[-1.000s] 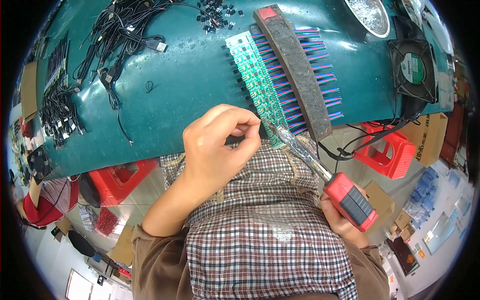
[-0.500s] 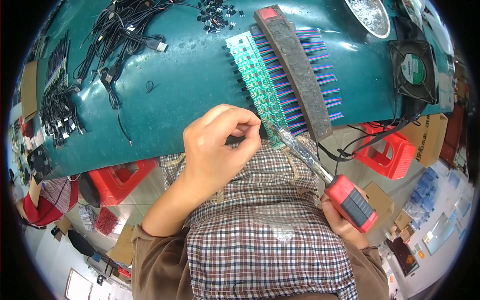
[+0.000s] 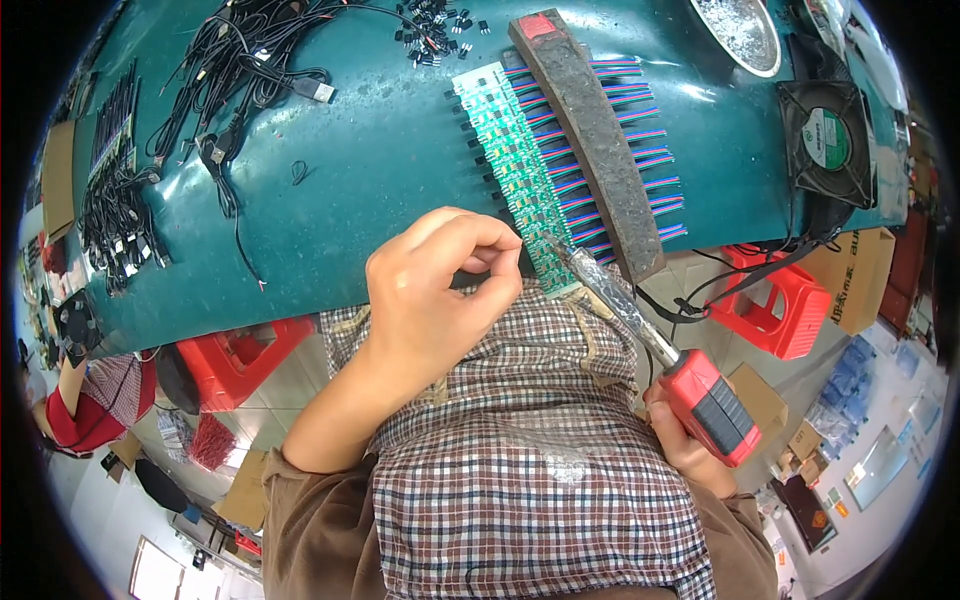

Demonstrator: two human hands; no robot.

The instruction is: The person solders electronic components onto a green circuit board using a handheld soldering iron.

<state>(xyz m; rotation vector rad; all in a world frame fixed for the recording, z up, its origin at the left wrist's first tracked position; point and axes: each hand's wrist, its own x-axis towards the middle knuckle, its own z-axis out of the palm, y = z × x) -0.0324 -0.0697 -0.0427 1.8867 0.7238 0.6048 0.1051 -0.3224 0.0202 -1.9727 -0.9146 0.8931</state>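
Observation:
My left hand (image 3: pixel 435 280) is closed in a pinch at the left edge of a green circuit board panel (image 3: pixel 510 150); what its fingertips hold is too small to make out. In my right hand (image 3: pixel 682 448) is a soldering iron (image 3: pixel 712 408) with a red and black handle. Its tip reaches over the near end of the panel, just right of my left fingertips. Small black parts (image 3: pixel 487 178) stick out along the panel's left edge. Thin coloured wires (image 3: pixel 655 157) run from its right side under a dark heavy bar (image 3: pixel 592 140).
Black cables with plugs (image 3: pixel 225 120) lie on the green table (image 3: pixel 340 170), and more cables (image 3: pixel 120 230) at far left. Loose black components (image 3: pixel 430 35) sit at the back. At right are a metal dish (image 3: pixel 740 35) and a fan (image 3: pixel 828 140). Red stools (image 3: pixel 775 310) stand below.
The soldering iron has shifted slightly to the right, its tip moving away from my left fingertips. My left hand stays in place.

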